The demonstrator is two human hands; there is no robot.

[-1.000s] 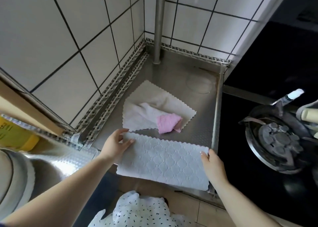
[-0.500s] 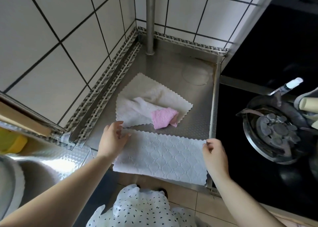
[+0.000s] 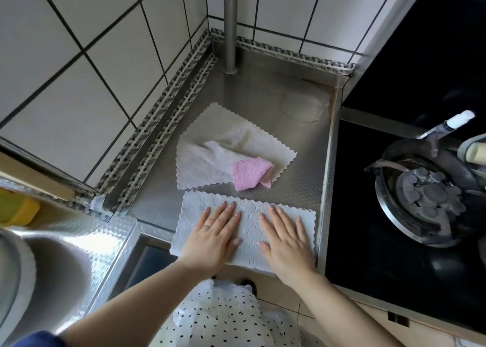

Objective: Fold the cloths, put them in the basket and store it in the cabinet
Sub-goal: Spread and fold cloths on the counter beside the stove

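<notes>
Both hands lie flat, fingers straight and spread, on the folded white cloth [image 3: 244,225] at the front edge of the steel desk [image 3: 294,189]: left hand [image 3: 213,239] on its left half, right hand [image 3: 285,239] on its right. Neither grip closes on anything. Just behind lie a cream cloth [image 3: 244,139], a white cloth [image 3: 200,168] and a crumpled pink cloth [image 3: 249,173], overlapping. Sink [image 3: 60,265] to the left; gas burner [image 3: 428,191] on the black hob to the right. Steel pipe [image 3: 231,26] stands in the tiled corner.

Ring on left hand [image 3: 210,237], white black-dotted garment [image 3: 223,317], bare forearms
</notes>
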